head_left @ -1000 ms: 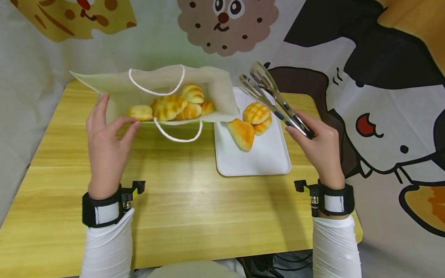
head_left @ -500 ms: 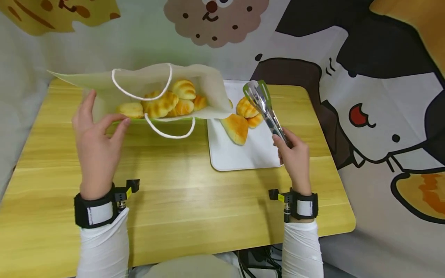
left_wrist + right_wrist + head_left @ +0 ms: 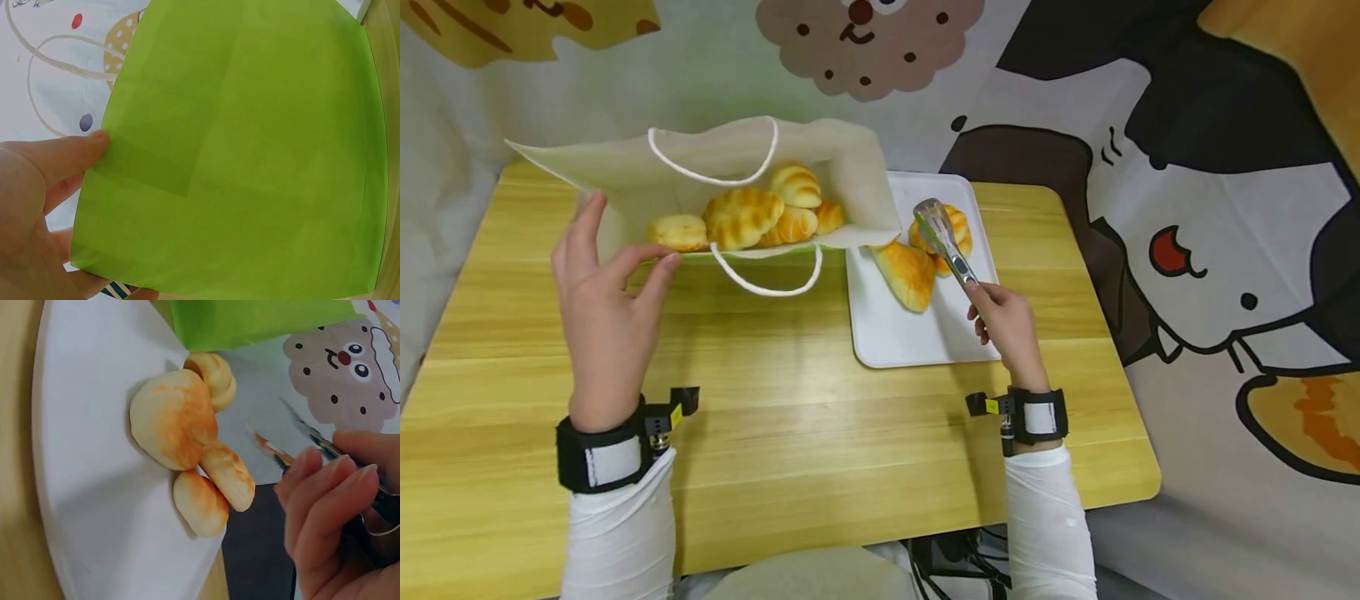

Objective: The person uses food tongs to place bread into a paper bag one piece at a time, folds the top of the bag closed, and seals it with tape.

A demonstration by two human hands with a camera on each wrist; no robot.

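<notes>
My left hand [image 3: 610, 317] pinches the near rim of a paper bag [image 3: 861, 158], cream inside and green outside [image 3: 250, 144], with thumb and forefinger. Several toy breads, among them an oval ridged loaf [image 3: 741, 217] and a striped roll [image 3: 796, 186], lie inside the open bag. My right hand [image 3: 1007, 329] grips metal tongs [image 3: 953, 254], their tips overlapping a round scored bun [image 3: 960, 229] in the head view. The right wrist view shows the tong arms apart. Beside that bun on the white tray [image 3: 910, 346] lies a golden triangular bread [image 3: 906, 275]; a curled roll [image 3: 219, 381] sits behind it.
The wooden table [image 3: 790, 458] carries the bag at the back and the tray right of it. White cord handles [image 3: 767, 292] loop from the bag's rims. A printed cloth [image 3: 700, 75] hangs behind. Cables [image 3: 955, 562] show below the front edge.
The right hand has moved left and lowered the tongs from beside the tray to over the scored bun. The left hand keeps its pinch on the bag; the head view has shifted slightly.
</notes>
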